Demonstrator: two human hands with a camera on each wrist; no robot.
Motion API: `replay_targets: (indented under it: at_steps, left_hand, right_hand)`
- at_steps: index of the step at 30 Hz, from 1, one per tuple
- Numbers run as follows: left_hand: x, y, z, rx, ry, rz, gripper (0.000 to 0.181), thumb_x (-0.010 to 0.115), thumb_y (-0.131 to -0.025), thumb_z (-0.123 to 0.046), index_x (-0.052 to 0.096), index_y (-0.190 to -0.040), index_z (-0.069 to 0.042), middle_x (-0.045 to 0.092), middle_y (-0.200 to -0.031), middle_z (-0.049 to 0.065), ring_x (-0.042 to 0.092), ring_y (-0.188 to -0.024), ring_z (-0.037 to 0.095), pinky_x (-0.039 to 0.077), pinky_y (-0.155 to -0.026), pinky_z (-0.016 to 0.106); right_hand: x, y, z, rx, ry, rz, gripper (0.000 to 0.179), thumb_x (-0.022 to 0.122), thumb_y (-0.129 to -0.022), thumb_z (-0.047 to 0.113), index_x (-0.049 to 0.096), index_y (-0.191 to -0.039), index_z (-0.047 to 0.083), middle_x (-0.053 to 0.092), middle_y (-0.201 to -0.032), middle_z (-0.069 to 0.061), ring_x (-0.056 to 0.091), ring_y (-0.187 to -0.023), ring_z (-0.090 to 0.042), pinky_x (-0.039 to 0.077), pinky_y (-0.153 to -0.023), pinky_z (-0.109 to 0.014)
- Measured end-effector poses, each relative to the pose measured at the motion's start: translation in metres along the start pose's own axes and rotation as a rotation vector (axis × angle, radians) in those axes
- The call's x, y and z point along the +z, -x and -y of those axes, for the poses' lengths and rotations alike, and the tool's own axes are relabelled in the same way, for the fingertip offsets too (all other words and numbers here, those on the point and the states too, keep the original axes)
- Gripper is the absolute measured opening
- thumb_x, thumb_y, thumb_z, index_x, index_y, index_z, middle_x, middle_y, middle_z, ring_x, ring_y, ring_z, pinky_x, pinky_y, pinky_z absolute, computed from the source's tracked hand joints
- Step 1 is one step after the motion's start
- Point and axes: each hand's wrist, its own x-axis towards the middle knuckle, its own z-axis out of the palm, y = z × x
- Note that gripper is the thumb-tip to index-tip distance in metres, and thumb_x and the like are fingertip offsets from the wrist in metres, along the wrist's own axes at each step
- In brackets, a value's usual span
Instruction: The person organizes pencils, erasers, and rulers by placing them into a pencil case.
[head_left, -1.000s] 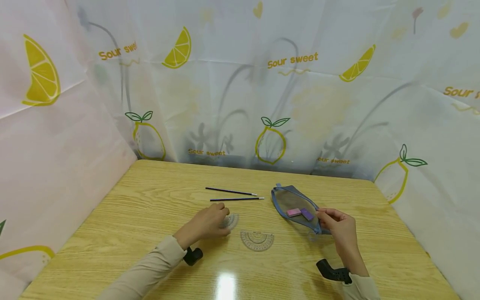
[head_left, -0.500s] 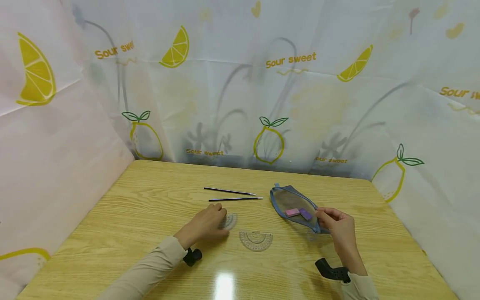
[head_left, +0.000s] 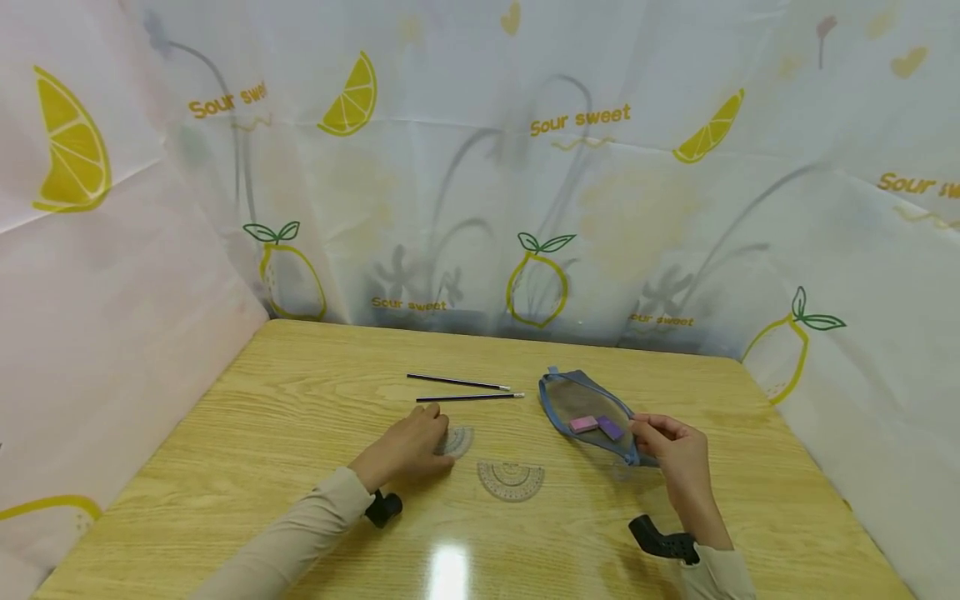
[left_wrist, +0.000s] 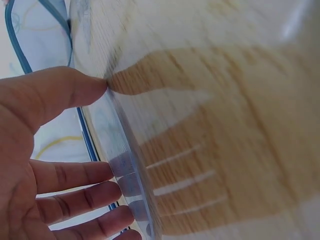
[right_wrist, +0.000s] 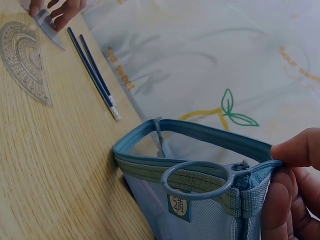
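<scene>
My left hand [head_left: 408,446] is at a clear protractor [head_left: 457,443] left of the middle of the table. In the left wrist view the thumb and fingertips are set along that protractor's edge [left_wrist: 131,182]. The right wrist view shows the protractor [right_wrist: 47,27] tilted up between the fingers. My right hand [head_left: 681,454] pinches the rim of a blue mesh pencil case [right_wrist: 210,215], keeping its zip mouth spread. Inside lie a pink eraser [head_left: 583,424] and a purple eraser [head_left: 610,428]. A second clear protractor [head_left: 511,482] lies flat between the hands.
Two dark pencils with white ends, the far pencil [head_left: 457,382] and the near pencil [head_left: 468,398], lie behind the left hand. A ring pull [right_wrist: 197,180] hangs at the case's zip end. A lemon-print curtain [head_left: 450,208] borders the wooden table [head_left: 300,375].
The head view shifts slightly. My left thumb has moved a little at the protractor's edge, while the right hand keeps its hold on the pencil case.
</scene>
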Motion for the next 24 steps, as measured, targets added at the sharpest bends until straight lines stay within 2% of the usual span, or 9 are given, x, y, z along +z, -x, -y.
replay_targets:
  at_steps: [8,14,18,24]
  left_hand:
    - [-0.0006,-0.0023,0.0013,0.006,-0.016,0.0,0.04,0.076,-0.082,-0.032,0.06,-0.099,0.001,0.051,-0.094,0.01,0.048,-0.081,0.024,0.045,-0.064,0.038]
    - [0.0002,-0.0039,0.0021,0.037,-0.078,-0.05,0.047,0.078,-0.075,-0.037,0.057,-0.095,0.0,0.049,-0.09,0.008,0.049,-0.078,0.024,0.047,-0.06,0.036]
    - [0.001,-0.0037,0.0014,0.056,-0.111,-0.069,0.054,0.079,-0.072,-0.041,0.058,-0.097,0.002,0.051,-0.091,0.01,0.052,-0.082,0.027,0.05,-0.063,0.039]
    - [0.0002,-0.0014,0.0011,0.034,-0.125,-0.064,0.057,0.079,-0.071,-0.043,0.058,-0.099,0.002,0.053,-0.094,0.012,0.053,-0.084,0.028,0.049,-0.062,0.039]
  right_hand:
    - [-0.0006,-0.0004,0.0012,0.0,0.005,-0.001,0.024,0.072,-0.088,0.006,0.067,-0.103,-0.012,0.07,-0.087,-0.002,0.065,-0.077,-0.016,0.054,-0.066,-0.024]
    - [-0.0024,-0.0022,0.0016,-0.01,0.018,0.011,0.028,0.073,-0.088,0.011,0.067,-0.103,-0.011,0.069,-0.085,0.001,0.065,-0.076,-0.016,0.054,-0.066,-0.024]
    - [-0.0028,-0.0026,0.0029,-0.024,0.033,0.001,0.026,0.073,-0.088,0.011,0.068,-0.102,-0.01,0.069,-0.085,0.002,0.065,-0.074,-0.014,0.054,-0.065,-0.025]
    - [-0.0013,-0.0025,0.0017,-0.046,0.041,-0.02,0.025,0.074,-0.087,0.012,0.069,-0.1,-0.008,0.069,-0.084,0.001,0.065,-0.073,-0.014,0.054,-0.064,-0.025]
